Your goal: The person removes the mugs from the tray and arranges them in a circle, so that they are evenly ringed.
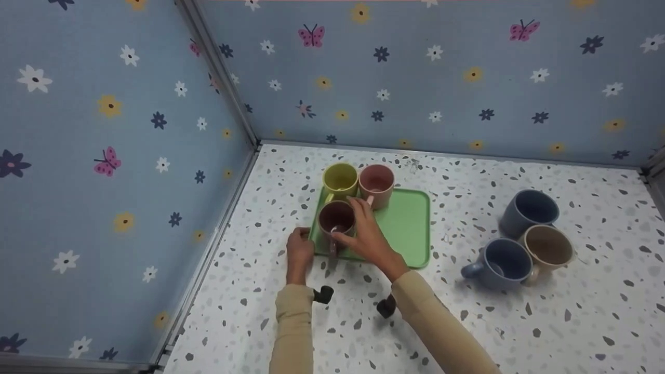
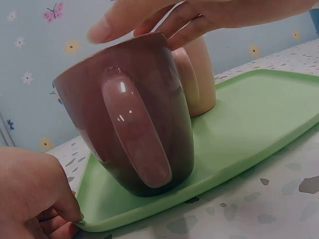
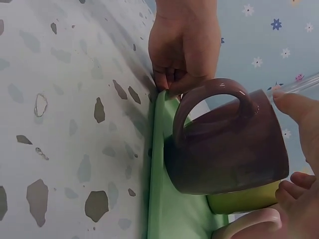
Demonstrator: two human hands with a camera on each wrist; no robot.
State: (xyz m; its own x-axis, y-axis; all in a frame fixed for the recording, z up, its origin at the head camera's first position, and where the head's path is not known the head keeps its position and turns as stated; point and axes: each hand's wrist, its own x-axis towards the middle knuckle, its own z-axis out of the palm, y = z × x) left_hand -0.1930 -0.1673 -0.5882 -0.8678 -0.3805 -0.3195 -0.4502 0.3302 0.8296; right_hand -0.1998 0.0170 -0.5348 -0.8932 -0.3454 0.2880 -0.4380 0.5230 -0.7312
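A dark maroon mug (image 1: 329,236) stands on the left part of a green tray (image 1: 410,228), its handle toward the person. My right hand (image 1: 366,236) is spread over its rim, thumb (image 2: 102,31) just above the edge and fingertips right at the far side. At the tray's near left corner, my left hand (image 1: 300,250) pinches the edge between thumb and fingers. Behind the maroon mug are a yellow-green mug (image 1: 332,186) and a pink mug (image 1: 383,197), side by side at the tray's back.
To the right, on the speckled white table (image 1: 249,322), a dark blue mug (image 1: 514,223), a beige mug (image 1: 558,259) and a blue mug (image 1: 493,278) stand close together. Flower-patterned walls (image 1: 415,93) border the table at the back and left.
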